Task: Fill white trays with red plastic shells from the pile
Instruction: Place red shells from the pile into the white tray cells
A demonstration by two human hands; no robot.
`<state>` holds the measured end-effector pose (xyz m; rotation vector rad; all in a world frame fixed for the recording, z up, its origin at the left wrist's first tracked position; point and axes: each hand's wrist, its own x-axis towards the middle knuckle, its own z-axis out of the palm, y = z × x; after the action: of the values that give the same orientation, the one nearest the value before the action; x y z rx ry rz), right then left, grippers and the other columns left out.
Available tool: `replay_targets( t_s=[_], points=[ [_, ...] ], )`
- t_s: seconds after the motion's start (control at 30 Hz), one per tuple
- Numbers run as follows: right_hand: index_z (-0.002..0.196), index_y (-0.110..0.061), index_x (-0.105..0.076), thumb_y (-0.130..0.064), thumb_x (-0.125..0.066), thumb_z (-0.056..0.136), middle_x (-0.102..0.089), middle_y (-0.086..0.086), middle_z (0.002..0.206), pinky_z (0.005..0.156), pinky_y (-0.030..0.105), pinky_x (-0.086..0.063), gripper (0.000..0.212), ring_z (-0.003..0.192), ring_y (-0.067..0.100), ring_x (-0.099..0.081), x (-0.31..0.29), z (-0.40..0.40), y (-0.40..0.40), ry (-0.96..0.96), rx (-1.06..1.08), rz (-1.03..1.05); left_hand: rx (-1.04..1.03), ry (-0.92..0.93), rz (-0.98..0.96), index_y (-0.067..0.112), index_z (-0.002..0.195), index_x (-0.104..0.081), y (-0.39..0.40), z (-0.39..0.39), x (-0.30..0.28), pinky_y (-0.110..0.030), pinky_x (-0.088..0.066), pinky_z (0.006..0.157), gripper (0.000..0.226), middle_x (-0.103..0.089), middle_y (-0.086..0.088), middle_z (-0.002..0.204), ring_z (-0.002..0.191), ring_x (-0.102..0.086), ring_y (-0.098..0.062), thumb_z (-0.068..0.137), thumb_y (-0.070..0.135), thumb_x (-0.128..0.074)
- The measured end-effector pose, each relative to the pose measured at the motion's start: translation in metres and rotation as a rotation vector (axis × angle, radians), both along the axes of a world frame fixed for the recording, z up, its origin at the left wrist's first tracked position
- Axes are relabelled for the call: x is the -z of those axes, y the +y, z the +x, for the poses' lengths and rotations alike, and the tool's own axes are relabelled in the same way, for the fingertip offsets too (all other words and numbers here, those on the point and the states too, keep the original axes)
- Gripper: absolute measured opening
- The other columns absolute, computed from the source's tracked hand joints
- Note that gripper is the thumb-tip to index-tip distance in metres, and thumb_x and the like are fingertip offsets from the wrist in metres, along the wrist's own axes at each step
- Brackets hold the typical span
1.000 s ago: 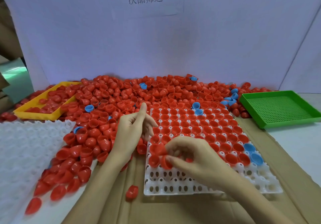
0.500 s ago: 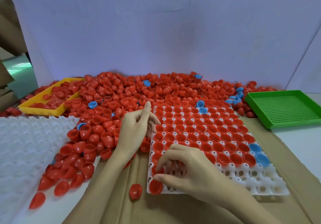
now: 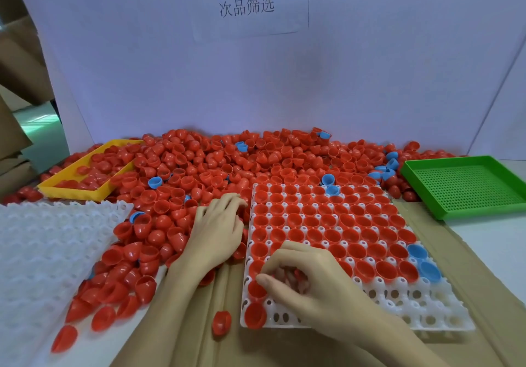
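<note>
Right hand [image 3: 307,278] hunches over the near-left pockets of the white tray [image 3: 427,307], fingers curled; whether they pinch a shell cannot be told. Left hand [image 3: 219,230] rests fingers-down on the pile of red shells [image 3: 199,167] at 10 o'clock of the tray; its grip is hidden. Risks: a shell seats tilted, or a wrist nudges the loose shell [image 3: 221,322] at 7 o'clock off the counter.

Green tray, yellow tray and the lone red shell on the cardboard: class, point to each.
Green tray [image 3: 469,187]: head view, mesh floor.
Yellow tray [image 3: 71,191]: head view, front wall.
Lone red shell [image 3: 221,322]: head view, its middle.
</note>
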<state>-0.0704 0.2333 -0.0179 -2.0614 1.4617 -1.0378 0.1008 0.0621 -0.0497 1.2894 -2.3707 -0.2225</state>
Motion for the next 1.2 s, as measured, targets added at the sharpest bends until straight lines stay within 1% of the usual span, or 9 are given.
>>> replay_targets(
  t_s=[0.27, 0.37, 0.43, 0.67, 0.8, 0.93, 1.0, 1.1, 1.2],
  points=[
    [0.095, -0.035, -0.075, -0.039, -0.063, 0.103, -0.065, -0.016, 0.087, 0.070, 0.018, -0.047, 0.015, 0.084, 0.013, -0.063, 0.001, -0.010, -0.004, -0.026, 0.041, 0.004, -0.009, -0.019, 0.063, 0.033, 0.110, -0.043, 0.001, 0.000, -0.003, -0.031, -0.022, 0.105, 0.015, -0.041, 0.027, 0.124, 0.113, -0.044, -0.003, 0.097, 0.028, -0.048],
    [0.096, -0.035, -0.075, -0.041, -0.062, 0.104, -0.065, -0.016, 0.088, 0.071, 0.020, -0.049, 0.016, 0.085, 0.013, -0.064, 0.001, -0.012, -0.005, -0.023, 0.047, 0.005, 0.008, 0.011, 0.089, 0.034, 0.094, -0.042, 0.003, 0.000, -0.008, -0.034, -0.026, 0.100, 0.011, -0.052, 0.024, 0.098, 0.093, -0.049, 0.000, 0.092, 0.029, -0.052],
    [0.096, -0.035, -0.075, -0.042, -0.061, 0.104, -0.066, -0.016, 0.088, 0.071, 0.022, -0.050, 0.017, 0.085, 0.013, -0.064, 0.001, -0.012, -0.005, -0.021, 0.050, 0.002, 0.012, 0.037, 0.055, 0.035, 0.095, -0.046, 0.004, 0.000, -0.007, -0.033, -0.025, 0.095, 0.012, -0.049, 0.022, 0.102, 0.094, -0.051, 0.000, 0.092, 0.027, -0.055],
    [0.095, -0.031, -0.076, -0.036, -0.062, 0.104, -0.068, -0.013, 0.087, 0.075, 0.029, -0.053, 0.017, 0.087, 0.014, -0.066, -0.001, -0.016, -0.005, -0.019, 0.075, -0.024, -0.023, 0.375, -0.037, 0.027, 0.086, -0.058, 0.007, 0.004, -0.013, -0.034, -0.052, 0.086, 0.025, -0.058, 0.014, 0.097, 0.089, -0.061, -0.006, 0.089, 0.012, -0.078],
    [0.094, -0.030, -0.076, -0.035, -0.062, 0.104, -0.069, -0.015, 0.087, 0.075, 0.026, -0.053, 0.018, 0.087, 0.013, -0.066, -0.002, -0.019, -0.007, -0.027, 0.097, -0.030, -0.022, 0.492, -0.098, 0.021, 0.089, -0.054, 0.010, 0.000, -0.018, -0.028, -0.053, 0.072, 0.030, -0.066, 0.011, 0.090, 0.078, -0.065, -0.012, 0.090, -0.007, -0.065],
    [0.095, -0.032, -0.076, -0.042, -0.060, 0.102, -0.070, -0.014, 0.089, 0.075, 0.026, -0.054, 0.021, 0.088, 0.013, -0.067, -0.001, -0.023, -0.007, -0.044, 0.124, -0.040, 0.011, 0.619, -0.066, 0.021, 0.094, -0.057, 0.015, -0.004, -0.023, -0.019, -0.054, 0.077, 0.031, -0.071, 0.010, 0.092, 0.085, -0.069, -0.009, 0.091, -0.009, -0.059],
    [0.095, -0.033, -0.076, -0.041, -0.060, 0.102, -0.070, -0.014, 0.090, 0.074, 0.023, -0.053, 0.019, 0.088, 0.015, -0.067, 0.000, -0.024, -0.008, -0.050, 0.133, -0.042, -0.050, 0.526, -0.115, 0.021, 0.095, -0.059, 0.016, -0.004, -0.020, -0.028, -0.051, 0.083, 0.036, -0.067, 0.006, 0.100, 0.091, -0.064, -0.012, 0.088, -0.014, -0.055],
    [0.096, -0.033, -0.076, -0.039, -0.061, 0.102, -0.070, -0.015, 0.089, 0.074, 0.021, -0.052, 0.017, 0.088, 0.014, -0.067, 0.001, -0.025, -0.010, -0.045, 0.135, -0.045, -0.189, 0.224, -0.156, 0.019, 0.111, -0.065, 0.010, 0.001, -0.014, -0.038, -0.030, 0.111, 0.049, -0.055, 0.001, 0.136, 0.132, -0.046, -0.021, 0.080, -0.015, -0.053],
    [0.095, -0.033, -0.076, -0.041, -0.060, 0.102, -0.070, -0.014, 0.089, 0.075, 0.027, -0.054, 0.019, 0.088, 0.013, -0.067, 0.002, -0.024, -0.010, -0.034, 0.127, -0.038, -0.038, 0.168, -0.063, 0.029, 0.128, -0.060, 0.008, 0.001, -0.013, -0.029, -0.019, 0.110, 0.045, -0.055, 0.014, 0.133, 0.135, -0.044, -0.009, 0.092, 0.002, -0.054]
  ],
)
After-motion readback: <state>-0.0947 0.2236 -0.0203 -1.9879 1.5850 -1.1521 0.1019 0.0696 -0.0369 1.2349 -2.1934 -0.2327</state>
